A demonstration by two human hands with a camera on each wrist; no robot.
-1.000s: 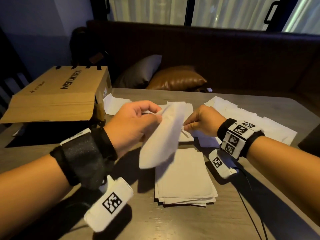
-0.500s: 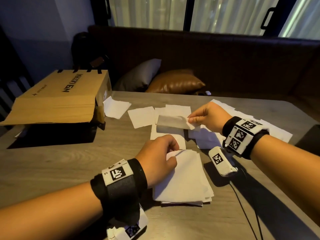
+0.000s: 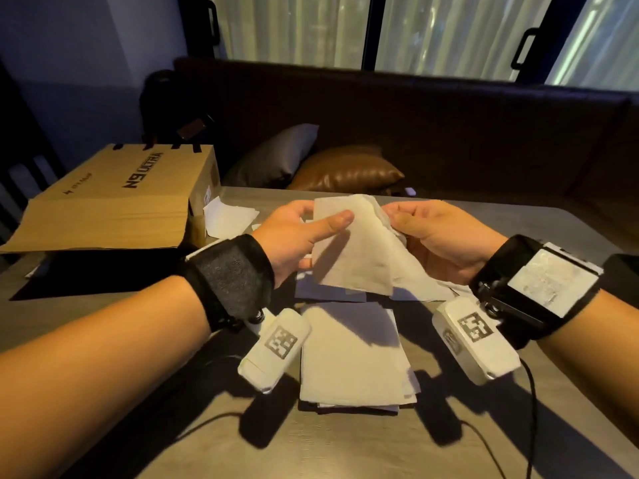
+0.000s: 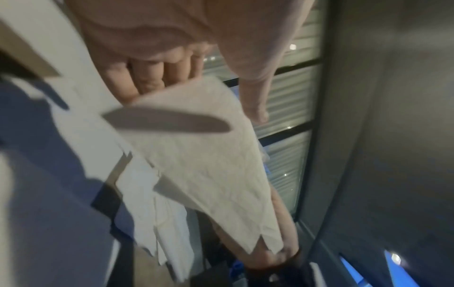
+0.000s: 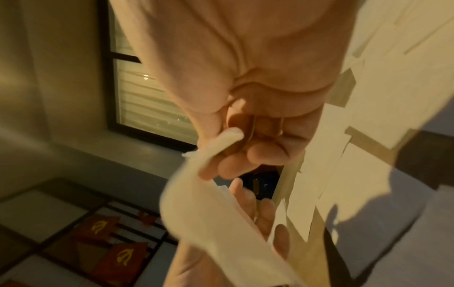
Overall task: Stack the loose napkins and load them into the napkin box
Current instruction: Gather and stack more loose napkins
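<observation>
Napkin (image 3: 359, 243) held in air above table (image 3: 103, 312) middle, over stack (image 3: 352, 354) near front edge. Left hand (image 3: 294, 236) pinching left side, thumb on top. Right hand (image 3: 439, 236) grasping right edge, fingers curled. Loose napkins (image 3: 228, 217) toward far edge, beside cardboard box (image 3: 114, 198) at far left corner.
</observation>
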